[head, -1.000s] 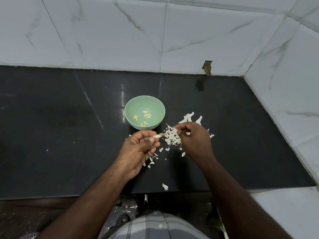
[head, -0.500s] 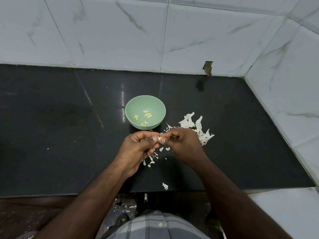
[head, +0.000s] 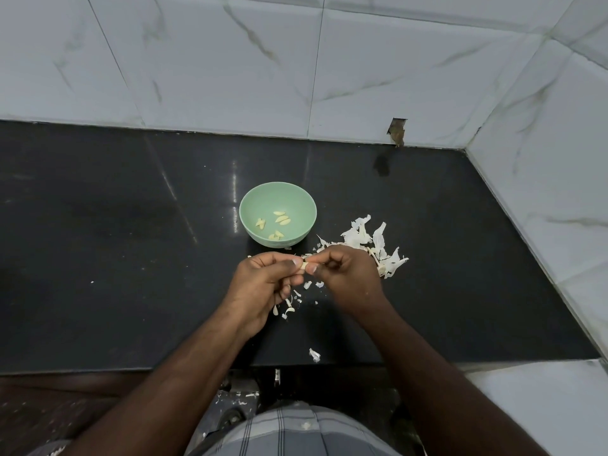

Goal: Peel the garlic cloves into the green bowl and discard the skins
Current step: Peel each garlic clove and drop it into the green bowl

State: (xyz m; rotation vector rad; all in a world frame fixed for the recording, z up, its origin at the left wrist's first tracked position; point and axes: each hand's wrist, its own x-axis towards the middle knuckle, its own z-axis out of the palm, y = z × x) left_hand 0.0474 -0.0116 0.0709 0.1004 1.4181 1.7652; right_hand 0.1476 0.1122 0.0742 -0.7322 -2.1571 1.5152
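no readable text or labels anywhere

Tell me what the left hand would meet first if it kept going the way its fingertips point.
The left hand points right, so it likely meets the right hand first: both already pinch the same garlic clove between them. Depth looks matched, though one view cannot confirm it.

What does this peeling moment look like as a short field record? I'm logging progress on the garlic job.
surface: black countertop against white marble-look wall tiles
green bowl: upright, holds several peeled cloves
left hand: pinches a garlic clove at its fingertips
right hand: pinches the same clove from the other side
skins: loose pile right of the bowl, partly behind the right hand; smaller scraps under the hands
stray skin: alone near the counter's front edge
skins discarded: not yet
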